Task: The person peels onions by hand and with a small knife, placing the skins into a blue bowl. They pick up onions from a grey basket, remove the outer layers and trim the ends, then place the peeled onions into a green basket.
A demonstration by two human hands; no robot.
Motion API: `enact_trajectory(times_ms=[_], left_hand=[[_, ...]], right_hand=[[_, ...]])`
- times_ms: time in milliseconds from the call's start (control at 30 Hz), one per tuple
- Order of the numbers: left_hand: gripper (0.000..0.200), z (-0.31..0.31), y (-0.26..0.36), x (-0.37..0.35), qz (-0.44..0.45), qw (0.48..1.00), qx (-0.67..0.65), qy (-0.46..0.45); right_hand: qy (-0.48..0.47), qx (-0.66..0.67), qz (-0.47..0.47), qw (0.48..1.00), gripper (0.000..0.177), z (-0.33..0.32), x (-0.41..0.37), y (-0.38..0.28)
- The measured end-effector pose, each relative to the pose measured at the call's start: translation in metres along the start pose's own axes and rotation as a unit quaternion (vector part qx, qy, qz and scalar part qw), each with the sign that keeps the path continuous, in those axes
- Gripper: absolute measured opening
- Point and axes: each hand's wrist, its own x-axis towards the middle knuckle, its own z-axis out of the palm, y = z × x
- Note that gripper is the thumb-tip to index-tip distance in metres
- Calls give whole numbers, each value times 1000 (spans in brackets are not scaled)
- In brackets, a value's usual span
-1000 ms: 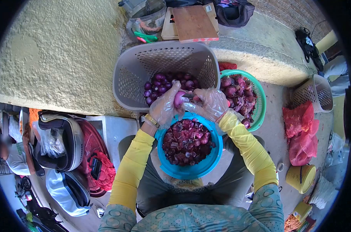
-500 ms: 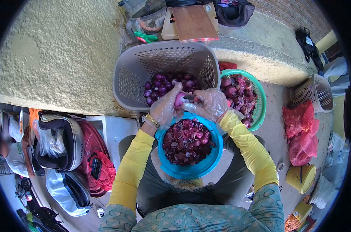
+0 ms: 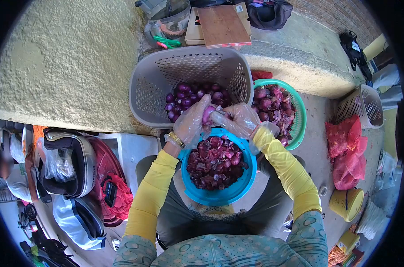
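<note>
My left hand (image 3: 191,122), in a clear plastic glove, grips a purple-red onion (image 3: 207,115) above the near edge of the grey basket. Close against that onion is my gloved right hand (image 3: 242,121), its fingers closed round a small knife (image 3: 229,116), which is mostly hidden. Peeled onions (image 3: 184,94) lie in the grey perforated basket (image 3: 142,95). Below my hands, a blue basin (image 3: 251,178) holds onion skins and trimmings (image 3: 215,164). To the right, a green colander (image 3: 302,115) contains unpeeled onions (image 3: 265,104) and loose skins.
A rough wall and ledge (image 3: 295,53) run behind the basket. Left are a helmet (image 3: 87,164) and a red tub (image 3: 117,158). Right are red mesh bags (image 3: 346,164), a yellow bucket (image 3: 354,204) and another basket (image 3: 370,104). Another person (image 3: 15,178) is at the far left.
My right hand has turned slightly and its fingers have shifted over the onion, hiding more of the knife. My left hand keeps its hold on the onion.
</note>
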Motion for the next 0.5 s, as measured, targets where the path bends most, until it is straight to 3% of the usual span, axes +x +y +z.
enact_trajectory(times_ms=[67,333,433,500], left_hand=[[58,-1,2,0,-1,1000,-8,-1],[59,-9,-4,9,175,972,156,12],[59,-1,9,0,207,957,200,27],[59,-1,7,2,204,958,198,37]], right_hand=[[-17,25,23,999,63,-1,0,-2],[-51,205,65,975,64,17,2,10],[-104,272,139,947,67,18,1,9],[-82,285,-4,955,47,27,2,21]])
